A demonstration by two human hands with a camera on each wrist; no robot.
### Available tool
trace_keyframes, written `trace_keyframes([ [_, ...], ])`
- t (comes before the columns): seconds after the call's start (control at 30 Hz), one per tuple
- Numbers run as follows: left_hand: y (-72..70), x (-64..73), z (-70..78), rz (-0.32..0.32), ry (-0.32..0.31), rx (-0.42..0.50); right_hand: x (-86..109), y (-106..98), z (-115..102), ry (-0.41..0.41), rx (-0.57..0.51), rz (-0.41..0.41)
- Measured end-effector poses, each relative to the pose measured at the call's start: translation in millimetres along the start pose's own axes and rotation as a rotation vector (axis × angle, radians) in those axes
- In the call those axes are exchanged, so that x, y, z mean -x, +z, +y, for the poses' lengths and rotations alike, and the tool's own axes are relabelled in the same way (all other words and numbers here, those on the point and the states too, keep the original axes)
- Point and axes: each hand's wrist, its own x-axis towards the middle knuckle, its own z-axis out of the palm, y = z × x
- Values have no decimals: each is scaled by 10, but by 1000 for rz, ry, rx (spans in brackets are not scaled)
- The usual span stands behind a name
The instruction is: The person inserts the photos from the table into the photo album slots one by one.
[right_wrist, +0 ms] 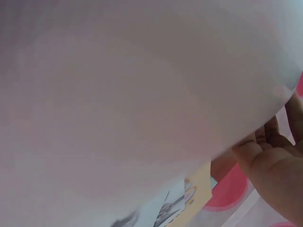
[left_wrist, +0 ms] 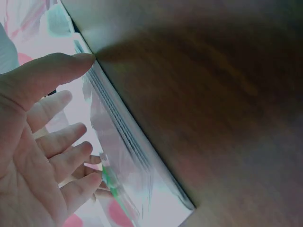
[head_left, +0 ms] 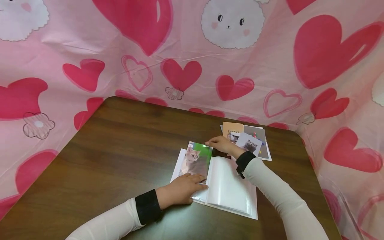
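Observation:
A photo album [head_left: 231,186] lies open on the table, its right-hand page a blank, glossy sheet. Over the left page lies a photo of a light-coloured cat on a green background [head_left: 196,160], its top edge sticking out past the album's. My left hand [head_left: 181,189] rests with extended fingers on the lower part of the photo and page; in the left wrist view its thumb lies at the edge of the stacked pages [left_wrist: 123,132]. At the photo's top right corner, my right hand [head_left: 223,145] pinches the edge. A raised white page [right_wrist: 118,104] hides those fingertips in the right wrist view.
Behind the right forearm lies a loose pile of pictures, including a grey cat photo [head_left: 249,144], a tan card [head_left: 232,127] and a grey sheet [head_left: 261,133]. The brown table [head_left: 120,143] meets a pink heart-patterned cloth [head_left: 186,43] at its far edge.

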Motion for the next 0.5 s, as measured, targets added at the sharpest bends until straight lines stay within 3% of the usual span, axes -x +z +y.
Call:
trace_keyframes([
  [0.2, -1, -2, -12, 7, 5, 0, 12, 51, -67, -78, 24, -75],
  [0.3, -3, -10, -16, 9, 2, 1, 16, 71, -88, -77, 9, -112],
  [0.5, 6, -33, -31, 17, -15, -7, 19, 100, -118, -106, 82, -170],
])
